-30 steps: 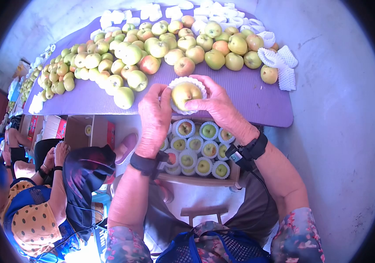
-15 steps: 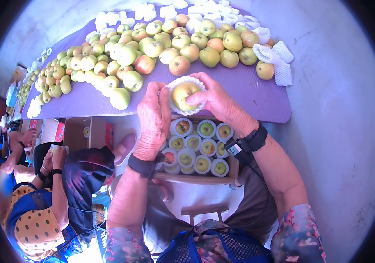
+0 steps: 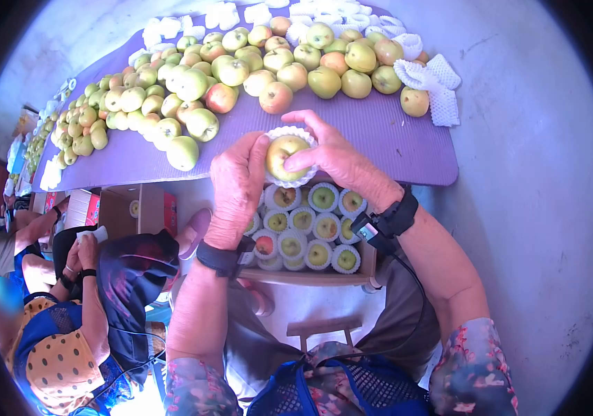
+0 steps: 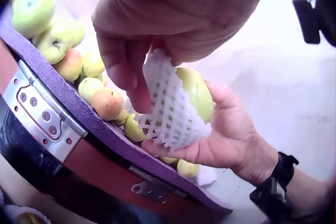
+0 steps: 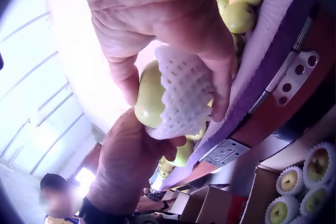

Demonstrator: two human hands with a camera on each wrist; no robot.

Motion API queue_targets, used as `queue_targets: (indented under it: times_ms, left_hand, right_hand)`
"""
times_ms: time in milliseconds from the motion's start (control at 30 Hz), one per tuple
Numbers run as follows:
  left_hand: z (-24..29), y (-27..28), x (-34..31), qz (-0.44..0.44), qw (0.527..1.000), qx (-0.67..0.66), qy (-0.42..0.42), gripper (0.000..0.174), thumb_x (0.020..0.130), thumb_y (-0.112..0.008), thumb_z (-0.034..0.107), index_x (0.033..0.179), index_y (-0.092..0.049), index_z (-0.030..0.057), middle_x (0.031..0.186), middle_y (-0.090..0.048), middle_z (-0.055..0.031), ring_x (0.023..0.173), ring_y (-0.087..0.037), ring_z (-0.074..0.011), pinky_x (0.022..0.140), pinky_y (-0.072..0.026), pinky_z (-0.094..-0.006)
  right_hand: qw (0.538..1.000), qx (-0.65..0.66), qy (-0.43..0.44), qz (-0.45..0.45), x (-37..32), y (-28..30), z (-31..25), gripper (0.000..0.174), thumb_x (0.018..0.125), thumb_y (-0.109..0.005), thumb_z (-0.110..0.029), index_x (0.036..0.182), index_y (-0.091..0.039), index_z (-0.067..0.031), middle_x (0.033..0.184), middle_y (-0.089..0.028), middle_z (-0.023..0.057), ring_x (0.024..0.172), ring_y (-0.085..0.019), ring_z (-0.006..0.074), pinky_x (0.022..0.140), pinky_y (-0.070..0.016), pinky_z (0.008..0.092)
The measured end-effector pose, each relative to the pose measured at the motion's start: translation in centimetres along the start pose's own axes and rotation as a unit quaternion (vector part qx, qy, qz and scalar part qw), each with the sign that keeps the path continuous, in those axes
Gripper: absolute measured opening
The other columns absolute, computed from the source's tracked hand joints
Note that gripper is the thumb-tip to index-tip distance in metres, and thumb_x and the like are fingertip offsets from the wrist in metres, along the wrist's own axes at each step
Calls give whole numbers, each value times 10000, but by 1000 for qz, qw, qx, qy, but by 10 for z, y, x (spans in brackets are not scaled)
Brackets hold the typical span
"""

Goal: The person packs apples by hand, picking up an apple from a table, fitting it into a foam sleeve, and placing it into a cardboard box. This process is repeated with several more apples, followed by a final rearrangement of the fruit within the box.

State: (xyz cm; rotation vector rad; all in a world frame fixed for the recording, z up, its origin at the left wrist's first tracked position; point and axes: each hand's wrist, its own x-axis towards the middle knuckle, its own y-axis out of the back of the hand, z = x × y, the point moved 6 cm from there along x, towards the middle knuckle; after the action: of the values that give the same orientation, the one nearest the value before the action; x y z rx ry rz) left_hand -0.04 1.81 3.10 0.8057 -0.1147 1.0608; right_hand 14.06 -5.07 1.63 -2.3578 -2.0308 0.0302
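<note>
Pinching foam net (image 4: pixel 178 111): my left hand (image 3: pixel 236 177)
Apple (image 3: pixel 280 149): gripped by my right hand (image 3: pixel 340 157)
Net: could tear — if I tug hard

A bare stretch of bench (image 3: pixel 388 149) lay open to the right of the right hand (image 3: pixel 339 158), bounded by heaped apples (image 3: pixel 191 84) behind and by a lone apple (image 3: pixel 415 102) and foam nets (image 3: pixel 444 100) rightward, while below, a box (image 3: pixel 310 276) packed with wrapped apples (image 3: pixel 302 220) blocked downward reach.

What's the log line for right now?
left hand: holds net | right hand: grips apple and net | net: partly round apple | box: holds netted apples
</note>
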Motion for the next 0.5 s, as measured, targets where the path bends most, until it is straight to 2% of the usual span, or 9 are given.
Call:
queue_targets:
  times_ms: [167, 267, 367, 467, 500]
  left_hand:
    - [10, 5, -1, 37, 993, 111, 4, 223, 976, -571, 205, 1031, -663, 9, 728, -646, -200, 653, -658, -301, 640, -512, -382]
    - [12, 4, -1, 9, 998, 66, -14, 210, 983, -563, 196, 999, -664, 12, 734, -652, -173, 639, -644, -258, 636, -512, -378]
    - [2, 1, -1, -20, 999, -35, 15, 271, 984, -564, 263, 1077, -645, 22, 797, -670, -119, 636, -603, -173, 590, -490, -333]
    - [3, -4, -1, -106, 960, -216, 143, 462, 901, -672, 372, 1180, -610, 10, 937, -694, -127, 774, -658, -192, 643, -531, -353]
    - [6, -5, -1, -144, 957, -207, 147, 488, 892, -671, 390, 1198, -594, 19, 934, -679, -99, 755, -622, -153, 625, -497, -311]
  right_hand:
    - [1000, -12, 9, 6, 1, -1, -2, 757, 711, -730, -35, 1388, -392, -18, 1203, -565, 158, 1119, -562, 218, 951, -467, 320]
    - [1000, -5, 18, 17, 3, 1, -1, 792, 672, -761, -49, 1374, -399, -7, 1162, -588, 172, 1090, -580, 230, 941, -468, 328]
    - [999, -12, 27, 17, 4, 6, 0, 802, 668, -767, -54, 1380, -399, -9, 1167, -589, 170, 1094, -579, 232, 946, -467, 329]
    - [999, -11, 45, 1, 5, 10, -2, 813, 670, -780, -72, 1385, -397, -11, 1170, -589, 165, 1098, -574, 229, 955, -462, 329]
    - [999, -11, 51, -11, 5, 9, -3, 819, 673, -788, -85, 1388, -395, -12, 1171, -590, 162, 1099, -572, 228, 960, -460, 329]
